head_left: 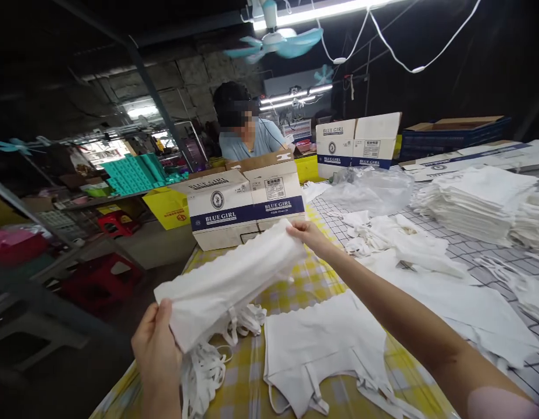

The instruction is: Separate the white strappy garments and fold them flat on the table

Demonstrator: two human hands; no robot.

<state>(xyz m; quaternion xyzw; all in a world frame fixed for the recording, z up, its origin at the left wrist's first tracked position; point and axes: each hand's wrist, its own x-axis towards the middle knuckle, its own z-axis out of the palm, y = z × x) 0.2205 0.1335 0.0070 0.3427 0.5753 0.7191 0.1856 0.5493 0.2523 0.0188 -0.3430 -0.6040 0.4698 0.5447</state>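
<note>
Stretched between my two hands is a white strappy top (234, 273), held above the table with its wavy edge upward. My left hand (158, 343) pinches its lower left corner between thumb and fingers. At the far right corner, my right hand (307, 234) grips the fabric, arm reaching forward. Below hangs a bunch of thin white straps (208, 369), partly hidden by the cloth; I cannot tell which piece they belong to. Another white strappy top (321, 343) lies flat on the yellow checked cloth (395, 378), its straps toward me.
An open Blue Girl carton (247, 203) stands at the table's far end, a person (247, 128) behind it. Loose white pieces (443, 291), clear plastic bags (374, 186) and stacked white fabric (474, 203) lie to the right. Red stools (101, 279) stand on the left.
</note>
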